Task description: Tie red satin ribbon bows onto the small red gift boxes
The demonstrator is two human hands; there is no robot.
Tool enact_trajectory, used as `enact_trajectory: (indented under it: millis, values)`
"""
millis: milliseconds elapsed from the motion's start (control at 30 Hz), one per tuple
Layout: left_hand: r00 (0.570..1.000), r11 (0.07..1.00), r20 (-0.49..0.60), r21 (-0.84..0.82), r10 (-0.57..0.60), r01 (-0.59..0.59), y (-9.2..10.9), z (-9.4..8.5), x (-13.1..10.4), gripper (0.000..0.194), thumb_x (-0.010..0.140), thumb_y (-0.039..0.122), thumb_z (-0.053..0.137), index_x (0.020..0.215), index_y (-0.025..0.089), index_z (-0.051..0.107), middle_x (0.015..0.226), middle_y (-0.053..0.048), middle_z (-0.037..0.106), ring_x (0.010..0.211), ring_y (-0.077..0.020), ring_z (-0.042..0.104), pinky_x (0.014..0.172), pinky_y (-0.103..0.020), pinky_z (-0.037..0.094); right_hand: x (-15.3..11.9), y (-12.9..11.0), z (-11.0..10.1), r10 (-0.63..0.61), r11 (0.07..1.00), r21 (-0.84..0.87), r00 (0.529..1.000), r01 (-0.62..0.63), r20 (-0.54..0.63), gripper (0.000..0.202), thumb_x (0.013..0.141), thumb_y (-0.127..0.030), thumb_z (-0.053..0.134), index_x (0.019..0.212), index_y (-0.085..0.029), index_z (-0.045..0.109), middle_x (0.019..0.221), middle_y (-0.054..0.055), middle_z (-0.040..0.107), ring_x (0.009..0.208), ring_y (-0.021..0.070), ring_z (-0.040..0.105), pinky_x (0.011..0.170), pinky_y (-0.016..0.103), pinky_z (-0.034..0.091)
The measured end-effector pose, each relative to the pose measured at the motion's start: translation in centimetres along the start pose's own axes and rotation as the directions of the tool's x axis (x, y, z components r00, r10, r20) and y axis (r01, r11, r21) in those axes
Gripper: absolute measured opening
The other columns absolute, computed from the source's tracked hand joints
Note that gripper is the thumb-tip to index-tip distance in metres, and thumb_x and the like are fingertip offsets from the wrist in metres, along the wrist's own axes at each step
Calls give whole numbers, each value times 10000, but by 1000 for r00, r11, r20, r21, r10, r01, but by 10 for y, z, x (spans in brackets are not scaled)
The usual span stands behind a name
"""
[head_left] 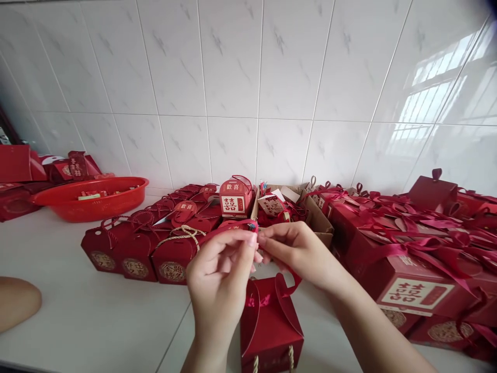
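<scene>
My left hand [223,274] is raised above a red gift box [272,331], thumb and fingers pinched on a pinkish-red ribbon [243,224]. A small dark thing shows at the ribbon beside the left thumb tip; it is too small to name. Close against it, my right hand [301,251] pinches at the same ribbon, and its fingertips nearly touch the left ones. The gift box stands upright on the counter just below both hands. Its curved top flaps are folded together, a ribbon loop [293,286] rises from the top, and twisted cream cords [291,357] hang on its near side.
Several red gift boxes [135,267] stand in rows behind my left hand. A cardboard carton [322,220] holds cards and ribbons. Beribboned boxes [411,280] are piled at right. A red plastic basin [93,199] sits at left, and part of an arm [19,303] enters there. A tiled wall [233,77] rises behind.
</scene>
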State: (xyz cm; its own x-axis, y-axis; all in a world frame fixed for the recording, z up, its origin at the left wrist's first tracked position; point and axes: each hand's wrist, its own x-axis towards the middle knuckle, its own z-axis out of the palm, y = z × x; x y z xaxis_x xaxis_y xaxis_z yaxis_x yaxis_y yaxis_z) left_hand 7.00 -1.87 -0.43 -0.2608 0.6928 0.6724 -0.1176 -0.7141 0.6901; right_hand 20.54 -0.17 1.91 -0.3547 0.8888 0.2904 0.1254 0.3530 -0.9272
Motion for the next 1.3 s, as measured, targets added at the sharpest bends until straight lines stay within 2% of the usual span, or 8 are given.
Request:
enact_trajectory:
  millis: [133, 300, 533, 800, 900, 1033, 1167, 1300]
  values:
    - [988, 990, 147, 136, -45, 25, -2, -4, 3, 43, 785, 172, 682, 816, 202, 683, 653, 9, 687, 549, -117, 648, 501, -188, 534, -7, -9, -3, -62, 972, 229, 998, 59, 5, 235, 816, -363, 647, 821, -140, 720, 656, 12, 619, 468, 53, 407, 440, 199, 313]
    - [956, 988, 267, 125, -122, 91, 1, -14, 8, 56, 804, 199, 666, 844, 212, 703, 651, -2, 692, 557, -127, 650, 477, -189, 522, -8, -9, -3, -78, 968, 242, 996, 64, 49, 210, 810, -340, 673, 747, -143, 708, 674, 14, 628, 515, 63, 431, 476, 207, 338]
    - [886, 973, 403, 119, -230, 199, 5, -26, 11, 46, 800, 212, 671, 815, 194, 710, 702, -23, 694, 562, -110, 612, 497, -183, 513, -2, 1, 0, -69, 898, 432, 996, 85, -52, 240, 805, -356, 695, 679, -158, 650, 623, -22, 608, 462, 44, 395, 454, 208, 295]
    - [945, 984, 287, 121, -160, 130, -2, -29, 13, 207, 778, 262, 702, 968, 199, 653, 936, -66, 712, 813, -182, 688, 727, -284, 584, -2, 2, 3, -80, 907, 416, 997, 73, 1, 146, 806, -310, 697, 767, -171, 722, 683, -5, 653, 521, 57, 478, 500, 196, 405]
    - [996, 987, 76, 159, -42, 30, -6, -28, 14, 98, 730, 229, 748, 796, 196, 683, 759, -10, 695, 697, -146, 665, 652, -245, 563, -3, 1, 5, -59, 934, 356, 995, 26, 82, 217, 841, -319, 653, 734, -147, 731, 664, 9, 672, 499, 62, 522, 513, 201, 454]
    - [980, 969, -145, 222, 138, -104, -6, -27, 12, 107, 740, 190, 746, 804, 255, 691, 744, 39, 669, 691, -114, 627, 657, -240, 531, -4, 1, 5, -18, 910, 411, 986, -53, 167, 238, 885, -321, 595, 806, -145, 734, 718, 24, 706, 494, 76, 587, 551, 213, 511]
    - [974, 947, 75, 229, 214, -226, -3, -28, 10, 155, 769, 151, 709, 802, 302, 698, 880, 20, 627, 879, -152, 617, 726, -279, 530, -3, 1, 0, -5, 811, 575, 981, -108, 192, 213, 914, -300, 554, 904, -178, 729, 693, 2, 697, 492, 74, 604, 539, 183, 503]
    - [900, 898, 418, 340, 121, -279, -4, -33, 13, 130, 724, 166, 742, 745, 293, 721, 1149, -2, 593, 1120, -233, 566, 899, -362, 506, 0, -1, -10, 4, 732, 665, 977, -146, 211, 199, 930, -270, 525, 1003, -213, 701, 834, 3, 711, 486, 33, 555, 544, 150, 484]
